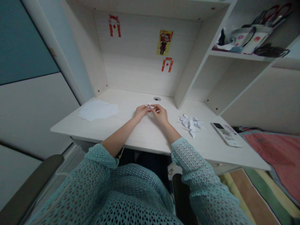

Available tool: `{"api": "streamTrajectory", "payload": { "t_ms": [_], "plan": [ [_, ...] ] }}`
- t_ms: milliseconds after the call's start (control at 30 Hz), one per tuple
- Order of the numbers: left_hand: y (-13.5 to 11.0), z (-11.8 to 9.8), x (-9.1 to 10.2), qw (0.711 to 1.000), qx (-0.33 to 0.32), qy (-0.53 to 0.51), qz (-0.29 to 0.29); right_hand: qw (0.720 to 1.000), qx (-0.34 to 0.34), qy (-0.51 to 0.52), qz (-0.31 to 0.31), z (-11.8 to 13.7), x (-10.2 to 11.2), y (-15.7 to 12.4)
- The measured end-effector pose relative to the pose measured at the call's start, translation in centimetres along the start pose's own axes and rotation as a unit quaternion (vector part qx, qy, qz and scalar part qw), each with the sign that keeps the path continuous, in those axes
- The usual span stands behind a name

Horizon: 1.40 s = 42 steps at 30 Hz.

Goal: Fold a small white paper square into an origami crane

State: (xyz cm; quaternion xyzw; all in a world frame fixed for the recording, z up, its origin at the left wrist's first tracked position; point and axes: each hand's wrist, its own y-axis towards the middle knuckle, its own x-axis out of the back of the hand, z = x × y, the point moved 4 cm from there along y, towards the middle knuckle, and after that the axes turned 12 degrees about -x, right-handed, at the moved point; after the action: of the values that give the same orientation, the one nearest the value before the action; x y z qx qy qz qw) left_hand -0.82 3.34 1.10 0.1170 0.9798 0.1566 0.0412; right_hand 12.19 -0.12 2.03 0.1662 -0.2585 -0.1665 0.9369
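Note:
Near the middle of the desk, my left hand (141, 112) and my right hand (160, 113) meet around a small folded white paper piece (150, 106). Fingers of both hands pinch it, and they hide much of its shape. To the right of my right hand lies a pile of folded white paper pieces (191, 123) with pointed ends; they look like small origami figures. Left of my left hand, flat white paper sheets (99, 109) overlap on the desktop.
The white desk (140, 137) has a cable hole (157, 98) near its back panel. A phone (226, 134) lies toward the right edge. Cups (255, 37) with scissors stand on the upper right shelf. Chair armrests (30, 187) flank me.

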Motion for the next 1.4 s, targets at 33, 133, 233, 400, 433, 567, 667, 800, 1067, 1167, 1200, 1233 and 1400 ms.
{"api": "streamTrajectory", "payload": {
  "t_ms": [33, 133, 233, 400, 433, 567, 667, 800, 1067, 1167, 1200, 1233, 1400],
  "plan": [
    [0.0, 0.0, 0.0, 1.0, 0.0, 0.003, 0.0, 1.0, -0.001, -0.002, 0.002, 0.0, 0.0, 0.0],
    [0.0, 0.0, 0.0, 1.0, -0.001, 0.013, 0.001, 1.0, -0.004, -0.007, 0.008, 0.1, 0.0, 0.0],
    [0.1, 0.0, -0.1, 1.0, -0.008, 0.028, 0.013, 1.0, -0.009, -0.008, 0.015, -0.1, -0.1, 0.1],
    [0.1, 0.3, -0.3, 0.998, -0.009, 0.061, 0.027, 0.999, -0.02, -0.004, 0.026, -0.3, -0.3, 0.2],
    [0.1, 0.4, -0.3, 0.998, -0.006, 0.064, 0.028, 0.999, -0.022, -0.004, 0.027, -0.2, -0.3, 0.1],
    [0.2, 0.6, -0.3, 0.998, 0.0, 0.057, 0.036, 0.999, -0.025, -0.007, 0.027, 0.0, -0.2, 0.0],
    [0.3, 0.7, -0.3, 0.998, 0.006, 0.048, 0.035, 0.999, -0.022, -0.006, 0.028, 0.0, -0.2, 0.0],
    [0.3, 0.7, -0.3, 0.998, 0.008, 0.046, 0.031, 0.999, -0.022, -0.014, 0.025, -0.1, -0.3, 0.1],
    [0.3, 0.8, -0.2, 0.998, 0.001, 0.044, 0.036, 0.999, -0.014, -0.024, 0.022, -0.1, -0.3, 0.0],
    [0.4, 1.1, -0.2, 0.998, 0.002, 0.046, 0.036, 0.999, -0.005, -0.028, 0.019, 0.0, -0.2, -0.1],
    [0.5, 1.2, -0.1, 0.998, 0.002, 0.047, 0.037, 0.999, -0.002, -0.031, 0.017, 0.1, -0.2, -0.2],
    [0.5, 1.3, -0.1, 0.998, 0.003, 0.046, 0.037, 0.999, 0.0, -0.035, 0.016, 0.1, -0.2, -0.2],
    [0.6, 1.4, -0.1, 0.998, -0.001, 0.045, 0.042, 0.999, -0.005, -0.046, 0.016, 0.2, -0.2, -0.3]
  ]
}}
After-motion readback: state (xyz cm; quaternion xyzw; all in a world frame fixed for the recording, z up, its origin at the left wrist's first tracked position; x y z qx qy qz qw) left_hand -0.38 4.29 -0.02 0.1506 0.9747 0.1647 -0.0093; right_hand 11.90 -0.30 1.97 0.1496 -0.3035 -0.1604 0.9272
